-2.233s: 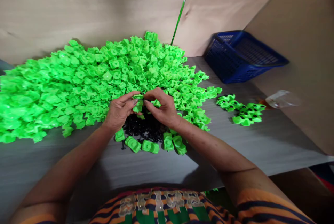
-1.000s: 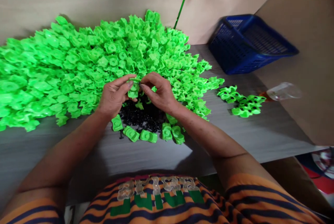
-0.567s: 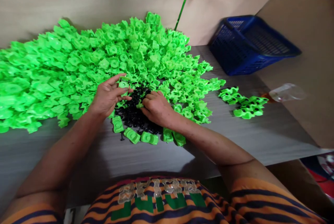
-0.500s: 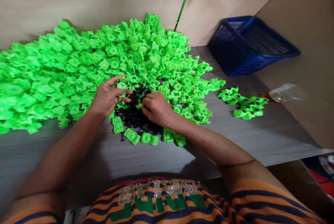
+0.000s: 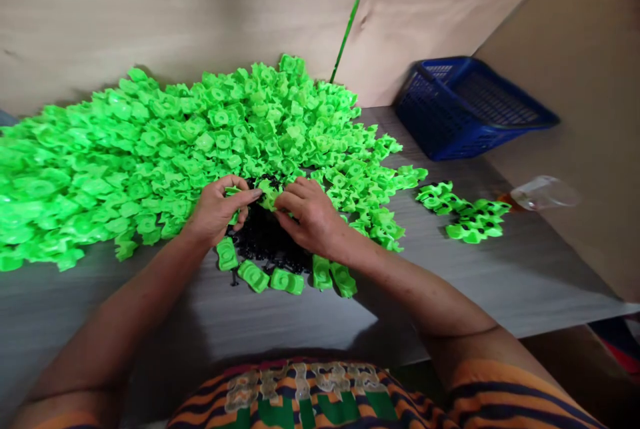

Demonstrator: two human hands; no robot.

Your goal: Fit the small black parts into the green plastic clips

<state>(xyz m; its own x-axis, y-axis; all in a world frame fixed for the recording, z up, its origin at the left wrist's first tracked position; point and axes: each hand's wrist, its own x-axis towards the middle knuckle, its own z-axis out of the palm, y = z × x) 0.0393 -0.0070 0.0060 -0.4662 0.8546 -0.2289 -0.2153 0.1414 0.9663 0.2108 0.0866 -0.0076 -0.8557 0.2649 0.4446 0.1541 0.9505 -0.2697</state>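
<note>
Green plastic toy car body (image 5: 232, 215) pieces show in the curled fingers of my left hand (image 5: 215, 212), partly hidden by them. Its thumb and forefinger reach toward my right hand (image 5: 313, 215). My right fingers are pinched at the edge of another green toy car body (image 5: 269, 194), which lies between the two hands. Beneath both hands spreads a pile of small black axle-like parts (image 5: 267, 242). Along the pile's near edge lie several green car bodies (image 5: 253, 275), one of them the leftmost body (image 5: 227, 253).
A large heap of green car bodies (image 5: 125, 162) stretches across the back and left of the grey table (image 5: 450, 295). To the right lie several green bodies with black parts (image 5: 475, 221), beside a clear plastic container (image 5: 547, 192). A blue basket (image 5: 465, 109) stands at the back right.
My left hand has turned and moved right and down toward my right hand. The right hand has lifted slightly from the black parts, and a green car body now shows at its fingertips.
</note>
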